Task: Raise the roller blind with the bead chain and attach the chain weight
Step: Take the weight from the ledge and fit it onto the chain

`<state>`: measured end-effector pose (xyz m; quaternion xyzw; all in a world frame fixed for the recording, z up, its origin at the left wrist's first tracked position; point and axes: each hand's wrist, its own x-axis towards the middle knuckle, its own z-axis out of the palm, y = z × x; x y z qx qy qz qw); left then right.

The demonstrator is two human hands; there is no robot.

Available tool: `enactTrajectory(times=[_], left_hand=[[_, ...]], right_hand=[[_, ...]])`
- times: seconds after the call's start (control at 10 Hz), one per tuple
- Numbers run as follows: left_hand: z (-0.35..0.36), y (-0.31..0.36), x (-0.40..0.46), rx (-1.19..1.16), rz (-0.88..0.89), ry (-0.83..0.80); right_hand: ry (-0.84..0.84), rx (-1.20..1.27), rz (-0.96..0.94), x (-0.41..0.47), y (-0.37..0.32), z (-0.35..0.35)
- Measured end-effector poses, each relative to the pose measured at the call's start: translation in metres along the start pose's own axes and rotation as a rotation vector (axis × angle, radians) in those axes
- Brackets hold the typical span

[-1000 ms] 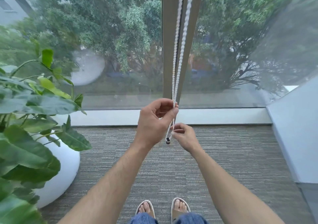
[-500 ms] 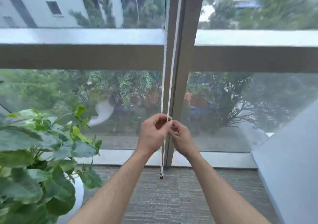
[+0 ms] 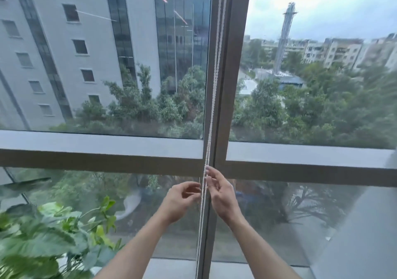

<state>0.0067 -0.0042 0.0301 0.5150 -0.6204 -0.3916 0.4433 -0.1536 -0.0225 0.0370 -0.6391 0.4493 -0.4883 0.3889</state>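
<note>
— Any lettering to read anywhere around the window frame point(image 3: 225, 85)?
— None. The frame is bare, and the buildings beyond the glass show no legible signs or numbers.

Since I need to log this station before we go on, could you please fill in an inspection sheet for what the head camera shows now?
Surface: window sill at the bottom, bare where visible.
Job's things: bead chain hangs in two strands along the window post; chain weight and blind not in view.
Clutter: nothing seen.
Hands: right hand has fingertips on the chain; left hand half curled beside it, contact unclear.
Cables: nothing seen besides the chain.
Surroundings: leafy plant at lower left; buildings and trees outside.
</note>
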Motion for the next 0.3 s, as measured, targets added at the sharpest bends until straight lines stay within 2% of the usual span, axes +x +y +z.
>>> enactTrajectory(times=[0.2,0.3], left_hand=[[-0.028,0.074,0.026,0.067,0.118,-0.001],[-0.032,0.1,0.036,0.158,0.185,0.093]], right_hand=[[0.037,-0.063,-0.111,0.031,-0.072,-0.007],[0.153,-0.274,-0.277,0.042,-0.092,-0.011]])
